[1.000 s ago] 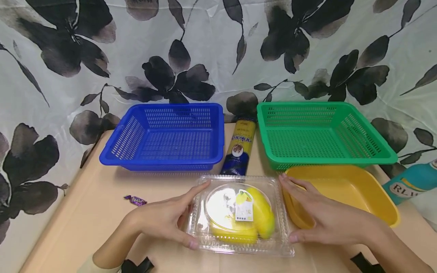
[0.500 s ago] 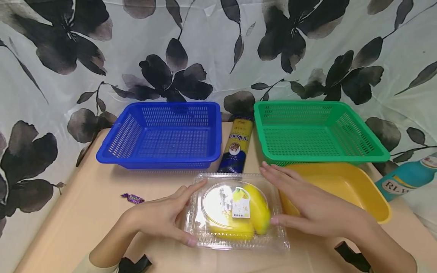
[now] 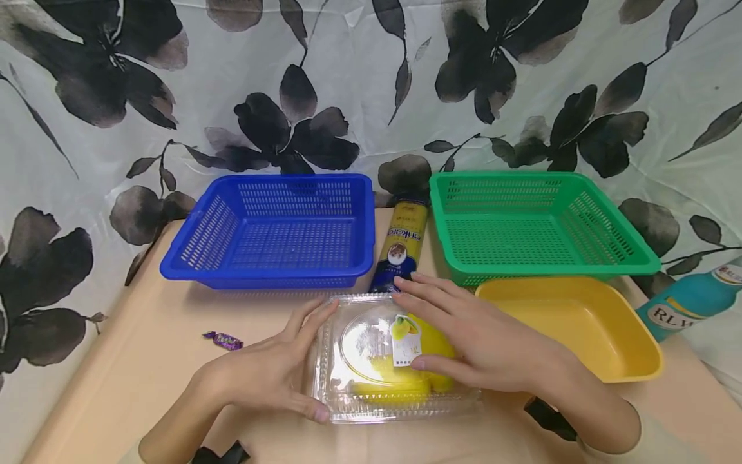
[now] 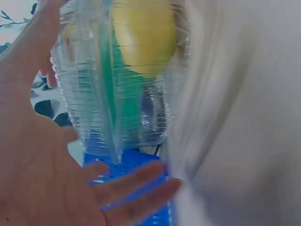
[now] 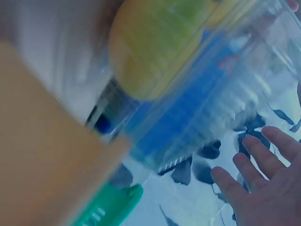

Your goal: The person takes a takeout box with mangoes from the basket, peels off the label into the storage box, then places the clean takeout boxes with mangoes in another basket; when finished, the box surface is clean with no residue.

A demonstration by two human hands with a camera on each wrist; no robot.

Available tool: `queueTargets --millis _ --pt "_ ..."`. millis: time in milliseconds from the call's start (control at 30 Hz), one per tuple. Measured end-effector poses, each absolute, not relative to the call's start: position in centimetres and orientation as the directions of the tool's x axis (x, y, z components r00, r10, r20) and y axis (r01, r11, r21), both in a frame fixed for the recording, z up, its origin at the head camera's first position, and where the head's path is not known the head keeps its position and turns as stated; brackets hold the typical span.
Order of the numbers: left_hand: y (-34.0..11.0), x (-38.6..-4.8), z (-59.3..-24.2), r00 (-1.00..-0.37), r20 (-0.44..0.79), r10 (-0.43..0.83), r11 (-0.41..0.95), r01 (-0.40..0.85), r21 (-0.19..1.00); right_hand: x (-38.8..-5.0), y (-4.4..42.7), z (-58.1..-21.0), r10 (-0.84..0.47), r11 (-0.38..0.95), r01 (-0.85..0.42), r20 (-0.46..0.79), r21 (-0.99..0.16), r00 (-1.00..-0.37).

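Observation:
A clear plastic clamshell box (image 3: 353, 380) lies on the table in the head view, with yellow fruits (image 3: 394, 390) inside that look like mangoes. A white tag (image 3: 407, 348) shows on its lid. My left hand (image 3: 263, 377) touches the box's left side, thumb at the near corner and fingers toward the far one. In the left wrist view those fingers (image 4: 136, 190) are spread. My right hand (image 3: 472, 335) reaches over the right part of the lid with straight fingers, hiding some of the fruit; whether it touches the lid I cannot tell.
Behind the box stand a blue basket (image 3: 278, 280) and a green basket (image 3: 551, 267), with a yellow and blue packet (image 3: 402, 241) between them. A yellow tray (image 3: 614, 341) and teal bottle (image 3: 686, 296) are on the right. A purple wrapped candy (image 3: 225, 340) lies left.
My right hand has moved left, from the box's right edge to above its lid. The left hand stays at the left side. The whole head view has shifted slightly.

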State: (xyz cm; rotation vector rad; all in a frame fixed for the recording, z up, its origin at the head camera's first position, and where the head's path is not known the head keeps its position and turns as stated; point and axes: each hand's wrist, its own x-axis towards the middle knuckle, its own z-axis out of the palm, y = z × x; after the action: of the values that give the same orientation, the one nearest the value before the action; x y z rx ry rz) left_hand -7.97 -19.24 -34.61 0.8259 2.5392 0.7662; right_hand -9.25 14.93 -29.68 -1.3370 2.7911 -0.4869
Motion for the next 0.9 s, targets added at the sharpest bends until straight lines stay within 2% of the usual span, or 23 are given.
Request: queueTargets --millis 300,433,667,900 --pt "-19.4 -8.7 -35.1 -0.713 -0.060 0.698 0.562 0.494 0.663 -10.0 12.5 -31.0 -0.820 0.518 -0.829 0.154 -0.209 -0.551" --pt "-19.1 -9.0 -35.4 -0.704 -0.010 0.710 0.541 0.536 0.648 -10.4 11.4 -31.5 -0.844 0.496 -0.852 0.137 -0.166 -0.519" --pt "-18.1 -9.5 -35.6 -0.706 0.049 0.707 0.559 0.600 0.573 -10.8 11.4 -31.9 -0.845 0.510 -0.848 0.099 -0.144 -0.525" --pt "-18.1 -9.7 -35.4 -0.713 -0.002 0.701 0.563 0.552 0.615 -11.3 11.6 -32.0 -0.851 0.501 -0.854 0.097 -0.144 -0.516"
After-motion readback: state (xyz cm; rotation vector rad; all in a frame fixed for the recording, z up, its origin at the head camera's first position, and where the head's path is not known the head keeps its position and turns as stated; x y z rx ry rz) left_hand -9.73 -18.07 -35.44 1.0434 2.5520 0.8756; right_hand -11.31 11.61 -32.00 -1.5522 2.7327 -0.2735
